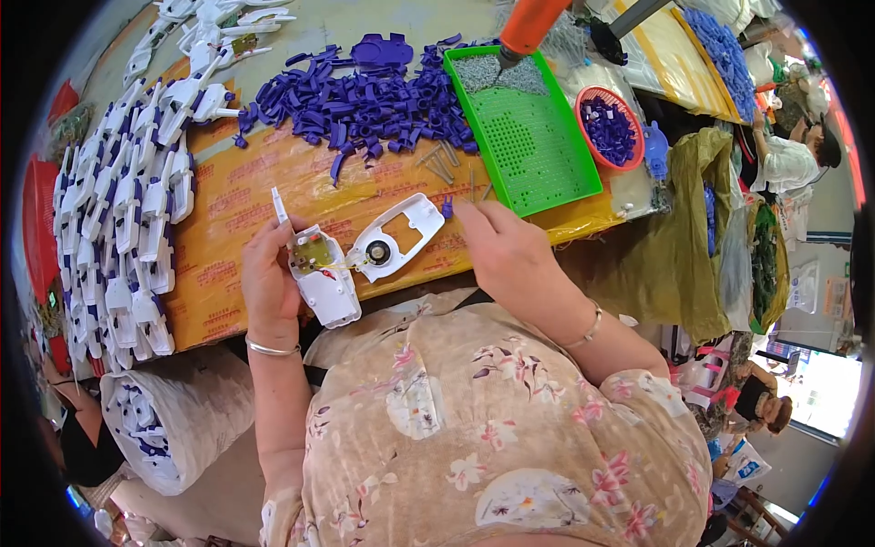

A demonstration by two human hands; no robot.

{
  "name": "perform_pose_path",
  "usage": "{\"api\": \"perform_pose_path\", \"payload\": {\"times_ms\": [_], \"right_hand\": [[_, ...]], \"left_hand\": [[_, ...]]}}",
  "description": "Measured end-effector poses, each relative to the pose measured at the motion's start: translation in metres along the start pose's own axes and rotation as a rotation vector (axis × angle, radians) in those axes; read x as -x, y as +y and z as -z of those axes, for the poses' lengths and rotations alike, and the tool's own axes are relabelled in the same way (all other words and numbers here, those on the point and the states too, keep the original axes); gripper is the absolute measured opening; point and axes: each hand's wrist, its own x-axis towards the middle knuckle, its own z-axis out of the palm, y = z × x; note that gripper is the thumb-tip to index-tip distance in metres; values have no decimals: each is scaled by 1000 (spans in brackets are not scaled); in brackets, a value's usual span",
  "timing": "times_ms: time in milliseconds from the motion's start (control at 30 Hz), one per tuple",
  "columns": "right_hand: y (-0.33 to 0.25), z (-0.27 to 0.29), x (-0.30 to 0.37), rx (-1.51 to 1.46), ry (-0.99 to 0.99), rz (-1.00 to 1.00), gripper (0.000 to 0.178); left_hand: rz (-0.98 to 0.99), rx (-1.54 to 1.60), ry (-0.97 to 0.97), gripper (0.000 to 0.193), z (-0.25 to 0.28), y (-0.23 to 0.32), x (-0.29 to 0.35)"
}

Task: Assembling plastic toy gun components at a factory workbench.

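Note:
My left hand (273, 273) is closed round an opened white plastic casing (330, 296), which has a circuit board and a thin white tip pointing away. Thin wires run from it to the other casing half (410, 232), where a round black speaker-like part (376, 252) is seated beside an oval opening. My right hand (510, 246) is just right of that half, its fingers pinched on a small purple plastic part (447, 208). Part of the grip is hidden behind the fingers. Several metal pins (439, 164) lie on the table beyond this hand.
A heap of purple parts (365, 105) covers the far middle. White assembled pieces (128, 219) are stacked at left. A green tray (570, 150) holds small screws under an orange electric screwdriver (529, 27). Right of it stands a red basket (631, 98) of purple parts.

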Motion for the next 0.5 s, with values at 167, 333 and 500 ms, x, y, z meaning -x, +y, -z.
{"api": "perform_pose_path", "payload": {"times_ms": [167,333,500], "right_hand": [[30,20,14,319,-37,-64,27],[46,19,21,334,85,-112,28],[29,5,25,182,89,-152,24]], "left_hand": [[11,28,5,16,-2,0,0],[-2,23,26,15,-5,2,-3],[-9,-15,51,14,-7,5,3]]}}
